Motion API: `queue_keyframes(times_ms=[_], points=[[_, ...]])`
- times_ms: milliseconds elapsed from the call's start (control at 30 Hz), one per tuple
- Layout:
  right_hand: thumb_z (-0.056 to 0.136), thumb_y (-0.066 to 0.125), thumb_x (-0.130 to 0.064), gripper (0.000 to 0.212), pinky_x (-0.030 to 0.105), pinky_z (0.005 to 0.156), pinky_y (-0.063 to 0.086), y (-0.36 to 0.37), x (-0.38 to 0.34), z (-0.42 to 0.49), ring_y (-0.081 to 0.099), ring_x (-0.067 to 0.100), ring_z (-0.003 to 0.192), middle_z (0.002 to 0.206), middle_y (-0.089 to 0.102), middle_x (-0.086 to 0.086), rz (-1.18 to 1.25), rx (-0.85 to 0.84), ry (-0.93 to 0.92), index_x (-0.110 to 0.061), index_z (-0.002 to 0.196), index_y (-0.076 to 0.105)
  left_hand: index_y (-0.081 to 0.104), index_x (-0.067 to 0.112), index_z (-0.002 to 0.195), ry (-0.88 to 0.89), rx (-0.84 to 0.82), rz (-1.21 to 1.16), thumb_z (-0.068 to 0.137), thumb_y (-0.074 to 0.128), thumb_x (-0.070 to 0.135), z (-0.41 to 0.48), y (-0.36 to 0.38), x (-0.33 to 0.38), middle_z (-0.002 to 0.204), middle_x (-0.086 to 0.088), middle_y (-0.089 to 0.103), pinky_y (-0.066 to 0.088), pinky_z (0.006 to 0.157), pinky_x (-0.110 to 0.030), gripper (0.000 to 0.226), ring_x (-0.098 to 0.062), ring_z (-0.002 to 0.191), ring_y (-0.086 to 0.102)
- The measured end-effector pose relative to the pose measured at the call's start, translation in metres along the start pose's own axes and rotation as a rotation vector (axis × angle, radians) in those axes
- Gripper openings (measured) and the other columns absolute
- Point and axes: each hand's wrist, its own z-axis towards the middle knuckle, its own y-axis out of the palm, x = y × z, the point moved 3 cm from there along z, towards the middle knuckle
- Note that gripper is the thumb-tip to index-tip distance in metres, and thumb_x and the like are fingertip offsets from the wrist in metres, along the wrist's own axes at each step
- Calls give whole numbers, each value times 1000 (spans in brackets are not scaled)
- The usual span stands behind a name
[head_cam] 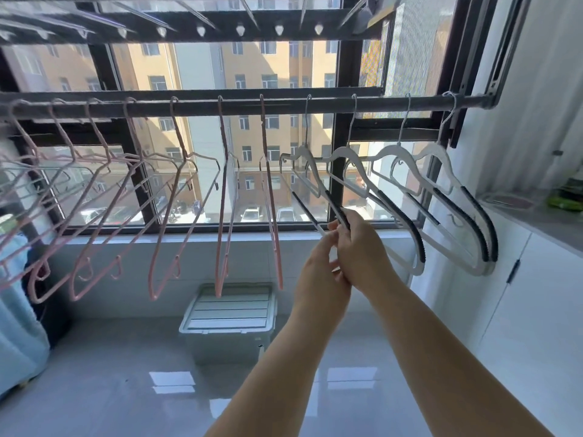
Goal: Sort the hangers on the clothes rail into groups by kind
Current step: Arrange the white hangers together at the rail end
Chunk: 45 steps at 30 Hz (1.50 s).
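Observation:
A dark clothes rail [195, 106] runs across the window. Several thin pink wire hangers [222, 197] hang along its left and middle part. To their right hang several broad white plastic hangers [441, 171] with black grip strips. The leftmost white hanger [307, 171] has its lower end held by both hands. My right hand [361, 250] is closed around its black-striped arm. My left hand [321, 272] sits just under and left of the right one, fingers closed on the same hanger's lower bar.
A lidded pale green storage box [228, 313] stands on the glossy floor below the rail. White cabinets [520, 294] with a counter line the right wall. A light blue cloth [19, 310] hangs at the left edge. A second rack with pegs [202, 29] is overhead.

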Motion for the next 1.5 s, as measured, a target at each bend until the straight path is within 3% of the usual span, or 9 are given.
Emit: queue_keyframes(times_ms=[100, 267, 367, 467, 667, 800, 1000, 1233, 1500], points=[[97, 34, -14, 28, 16, 64, 38, 0, 1, 0, 53, 15, 85, 107, 61, 7, 1, -33, 19, -9, 121, 48, 44, 17, 129, 18, 21, 12, 81, 47, -11, 0, 0, 1, 109, 5, 60, 46, 61, -8, 56, -13, 84, 63], [96, 39, -24, 49, 28, 103, 32, -8, -3, -9, 39, 23, 129, 141, 40, 9, -239, -61, -41, -11, 142, 27, 36, 23, 131, -13, 43, 91, 79, 60, 0, 1, 4, -8, 128, -7, 52, 49, 92, -35, 63, -17, 108, 57], [91, 49, -16, 43, 16, 97, 24, -38, -12, -19, 42, 22, 124, 129, 48, 9, -401, 197, -321, -10, 133, 42, 28, 18, 138, 3, 63, 178, 79, 68, 18, -1, 5, -5, 138, -3, 40, 35, 106, -34, 71, -16, 125, 41], [88, 53, -12, 35, 13, 95, 23, -70, 2, -12, 46, 24, 118, 123, 53, 13, -366, 327, -276, -7, 123, 51, 32, 19, 135, 103, 200, 192, 76, 71, 23, -7, 5, 7, 134, -1, 44, 35, 105, -33, 71, -16, 123, 41], [93, 48, -26, 38, 18, 72, 40, -79, 34, 7, 55, 16, 100, 110, 58, 0, 0, 25, 121, -13, 128, 46, 50, 21, 120, 273, 347, 94, 77, 68, 13, -11, 17, 33, 117, 5, 54, 43, 94, -33, 48, -12, 109, 50], [93, 47, -26, 30, 28, 78, 42, -62, 34, 13, 58, 16, 91, 93, 61, -2, 160, -96, 204, -17, 121, 50, 30, 21, 136, 153, 220, 186, 83, 62, 27, -2, 28, 36, 137, 1, 37, 28, 105, -25, 62, -13, 128, 32], [96, 40, -23, 18, 33, 74, 41, -51, 35, 18, 48, 13, 68, 69, 49, -2, 265, -26, 190, -20, 102, 56, 11, 19, 143, 78, 139, 254, 86, 58, 27, 5, 32, 32, 147, 1, 21, 18, 108, -23, 75, -14, 136, 21], [97, 37, -24, 23, 45, 87, 46, -51, 38, 18, 59, 35, 93, 76, 53, -1, 299, 0, 168, -15, 106, 56, 10, 19, 143, 77, 116, 259, 86, 57, 24, 8, 37, 30, 148, 2, 20, 11, 97, -10, 74, -11, 135, 20], [96, 39, -28, 33, 47, 97, 45, -54, 40, 15, 58, 29, 106, 107, 60, 8, 242, -20, 165, -14, 123, 53, 11, 19, 143, 68, 100, 253, 85, 60, 24, 9, 45, 28, 149, 2, 19, 13, 100, -12, 76, -11, 136, 19]])
